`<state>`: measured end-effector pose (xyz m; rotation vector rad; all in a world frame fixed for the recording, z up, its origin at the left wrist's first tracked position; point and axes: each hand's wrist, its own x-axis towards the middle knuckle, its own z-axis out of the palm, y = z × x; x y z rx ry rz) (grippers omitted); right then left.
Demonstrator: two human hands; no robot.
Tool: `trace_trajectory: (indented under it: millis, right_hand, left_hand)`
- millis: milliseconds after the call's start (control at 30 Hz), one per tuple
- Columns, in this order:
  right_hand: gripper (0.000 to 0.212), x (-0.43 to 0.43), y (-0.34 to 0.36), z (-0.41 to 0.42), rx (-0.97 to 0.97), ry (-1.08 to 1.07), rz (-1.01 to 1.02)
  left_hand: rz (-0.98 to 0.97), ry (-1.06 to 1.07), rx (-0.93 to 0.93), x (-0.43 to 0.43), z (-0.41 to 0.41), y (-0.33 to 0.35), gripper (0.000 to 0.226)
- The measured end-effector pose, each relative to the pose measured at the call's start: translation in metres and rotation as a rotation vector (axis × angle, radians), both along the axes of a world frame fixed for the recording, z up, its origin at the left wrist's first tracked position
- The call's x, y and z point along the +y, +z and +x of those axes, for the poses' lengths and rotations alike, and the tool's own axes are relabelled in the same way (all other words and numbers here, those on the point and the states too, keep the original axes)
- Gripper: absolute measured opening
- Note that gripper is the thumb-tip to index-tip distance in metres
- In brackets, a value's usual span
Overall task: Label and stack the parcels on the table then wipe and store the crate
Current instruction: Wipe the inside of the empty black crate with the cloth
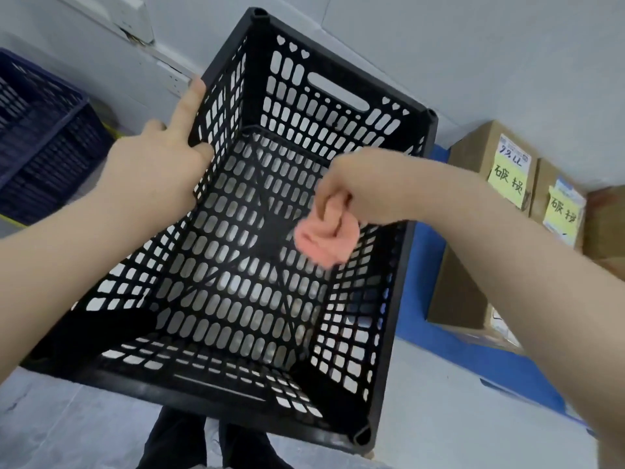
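and here's the black crate [236,272], big in the middle of the shot: slotted walls and floor, little heart cut-outs and a handle slot in the far wall. open top faces up at us, and the long axis runs from the person away to the wall. it sits over the edge of a pale grey surface [84,428]; resting or lifted, can't tell. one blue crate [40,137] off to the left. two cardboard boxes [473,154] on the right, each with one of two yellow notes [507,179]. left hand [159,164] grips the left wall, thumb hooked inside, forefinger straight along the rim. right hand [341,194] is inside the crate, fingers bunched tight round one pink cloth [326,240].
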<state>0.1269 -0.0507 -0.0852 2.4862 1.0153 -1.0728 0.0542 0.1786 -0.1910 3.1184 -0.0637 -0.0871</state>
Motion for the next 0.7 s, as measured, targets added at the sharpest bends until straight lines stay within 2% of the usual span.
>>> trace_trajectory:
  millis: [67, 100, 133, 200, 267, 333, 400, 467, 600, 700]
  right_hand:
    - [0.029, -0.009, -0.010, 0.045, -0.565, -0.043, 0.017]
    - [0.029, -0.013, -0.015, 0.067, -0.719, -0.070, -0.067]
    - [0.028, -0.015, -0.023, 0.084, -0.742, -0.130, -0.175]
    - [0.022, -0.016, -0.048, 0.097, -0.628, -0.253, -0.357]
    - [0.029, -0.011, -0.077, 0.099, -0.502, -0.226, -0.540]
    - [0.039, -0.005, -0.110, 0.102, -0.385, -0.148, -0.608]
    - [0.038, 0.000, -0.144, 0.099, -0.254, -0.114, -0.633]
    - [0.031, 0.002, -0.164, 0.098, -0.232, -0.067, -0.633]
    - [0.019, 0.003, -0.164, 0.109, -0.196, -0.036, -0.593]
    - [0.010, 0.001, -0.135, 0.107, -0.233, 0.091, -0.613]
  left_hand:
    - [-0.011, 0.000, 0.003, -0.001, 0.000, 0.001, 0.032]
    - [-0.016, 0.000, 0.003, -0.001, 0.001, 0.002, 0.031]
    - [-0.021, 0.001, 0.003, -0.001, 0.001, 0.002, 0.030]
    - [-0.031, 0.001, 0.005, -0.001, 0.000, 0.002, 0.029]
    - [-0.036, 0.000, 0.001, -0.001, 0.000, 0.001, 0.028]
    - [-0.041, 0.008, -0.004, -0.001, -0.001, 0.001, 0.027]
    - [-0.037, 0.017, -0.005, -0.001, -0.002, -0.001, 0.028]
    - [-0.024, 0.022, 0.002, -0.002, -0.002, -0.004, 0.030]
    - [-0.038, 0.031, 0.003, -0.002, 0.000, -0.002, 0.029]
    - [-0.036, 0.031, -0.018, 0.000, 0.000, -0.002, 0.030]
